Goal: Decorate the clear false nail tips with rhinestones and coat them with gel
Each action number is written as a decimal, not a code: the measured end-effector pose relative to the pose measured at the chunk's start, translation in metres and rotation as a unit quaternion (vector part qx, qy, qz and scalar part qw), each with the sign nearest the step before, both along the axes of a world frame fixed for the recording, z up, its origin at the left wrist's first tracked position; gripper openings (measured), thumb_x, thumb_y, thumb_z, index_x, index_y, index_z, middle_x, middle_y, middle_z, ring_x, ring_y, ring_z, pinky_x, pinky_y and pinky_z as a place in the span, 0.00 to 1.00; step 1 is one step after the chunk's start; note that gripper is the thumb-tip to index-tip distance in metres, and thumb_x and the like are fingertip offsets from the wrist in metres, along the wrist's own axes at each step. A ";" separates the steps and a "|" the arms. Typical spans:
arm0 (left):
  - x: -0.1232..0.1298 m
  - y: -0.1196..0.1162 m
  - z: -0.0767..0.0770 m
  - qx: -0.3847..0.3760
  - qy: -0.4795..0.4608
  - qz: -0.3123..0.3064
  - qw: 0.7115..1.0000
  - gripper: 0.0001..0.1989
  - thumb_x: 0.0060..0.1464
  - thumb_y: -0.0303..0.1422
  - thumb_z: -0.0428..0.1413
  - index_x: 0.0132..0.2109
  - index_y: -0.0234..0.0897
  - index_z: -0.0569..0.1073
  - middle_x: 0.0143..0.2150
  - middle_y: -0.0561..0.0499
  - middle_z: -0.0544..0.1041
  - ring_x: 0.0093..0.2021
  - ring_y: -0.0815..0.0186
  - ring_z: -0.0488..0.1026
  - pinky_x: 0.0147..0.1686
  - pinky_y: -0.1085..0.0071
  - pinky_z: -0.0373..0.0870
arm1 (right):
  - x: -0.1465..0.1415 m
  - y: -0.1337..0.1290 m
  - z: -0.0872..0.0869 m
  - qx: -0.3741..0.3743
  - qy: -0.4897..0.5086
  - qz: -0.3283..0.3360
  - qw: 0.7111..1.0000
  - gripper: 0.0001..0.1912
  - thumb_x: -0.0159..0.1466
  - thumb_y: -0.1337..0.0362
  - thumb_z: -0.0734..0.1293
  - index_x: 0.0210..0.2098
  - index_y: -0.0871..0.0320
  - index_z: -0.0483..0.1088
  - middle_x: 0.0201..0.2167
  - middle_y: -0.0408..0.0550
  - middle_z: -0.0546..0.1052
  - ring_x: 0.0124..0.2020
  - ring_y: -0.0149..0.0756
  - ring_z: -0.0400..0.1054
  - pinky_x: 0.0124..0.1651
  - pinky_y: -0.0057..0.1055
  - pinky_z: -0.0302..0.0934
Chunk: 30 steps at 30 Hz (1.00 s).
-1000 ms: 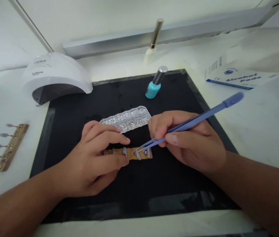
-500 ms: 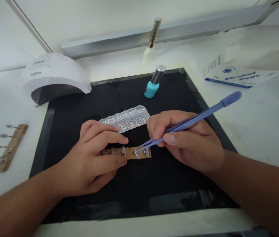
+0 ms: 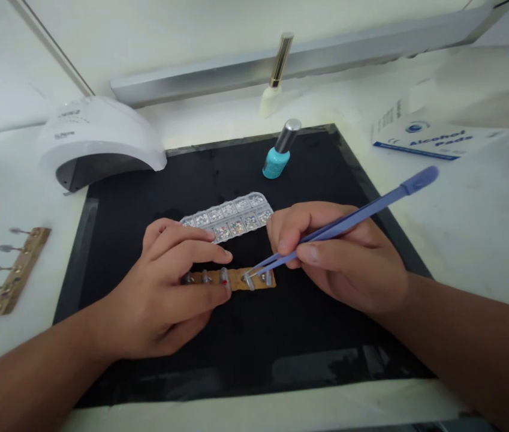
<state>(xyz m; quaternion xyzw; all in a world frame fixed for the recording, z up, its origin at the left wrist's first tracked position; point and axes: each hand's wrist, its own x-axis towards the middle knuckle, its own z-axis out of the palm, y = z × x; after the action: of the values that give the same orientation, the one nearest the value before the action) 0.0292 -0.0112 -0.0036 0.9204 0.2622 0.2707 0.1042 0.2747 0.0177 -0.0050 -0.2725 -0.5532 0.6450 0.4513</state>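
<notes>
My right hand (image 3: 339, 255) pinches a pair of blue tweezers (image 3: 348, 223) between thumb and fingers. The tweezers' points touch or hover just above a clear nail tip (image 3: 249, 281) on a small brown strip (image 3: 237, 279). Several nail tips are fixed along this strip; one, near my left thumb, bears a red stone (image 3: 225, 282). My left hand (image 3: 168, 288) steadies the strip's left part, with the thumb along its near side and the other fingers curved over it. Whatever the tweezers grip is too small to make out. Behind lies a clear rhinestone case (image 3: 240, 215), partly under my left fingertips.
A turquoise polish bottle (image 3: 276, 162) stands on the black mat (image 3: 218, 174). Behind it is a white bottle (image 3: 271, 99) with a gold-trimmed cap. A white nail lamp (image 3: 101, 132) sits back left, another nail-tip strip (image 3: 20, 270) at left, an alcohol pads box (image 3: 443, 132) at right.
Almost nothing differs. The left hand has shifted very slightly left; the tweezers stay at the same nail tip.
</notes>
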 end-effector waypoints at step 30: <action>-0.001 -0.001 0.001 0.005 0.000 -0.003 1.000 0.12 0.52 0.22 0.55 0.41 0.40 0.76 0.51 0.45 0.73 0.55 0.50 0.68 0.51 0.45 0.60 | -0.005 -0.006 0.000 0.464 -0.354 0.035 0.811 0.15 0.64 0.55 0.68 0.32 0.58 0.62 0.40 0.57 0.77 0.50 0.49 0.68 0.56 0.48 0.61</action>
<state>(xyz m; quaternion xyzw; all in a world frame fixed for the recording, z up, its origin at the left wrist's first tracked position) 0.0277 -0.0120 -0.0026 0.9217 0.2585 0.2714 0.0998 0.2692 0.0121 -0.0047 -0.2206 -0.9173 0.1861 0.2744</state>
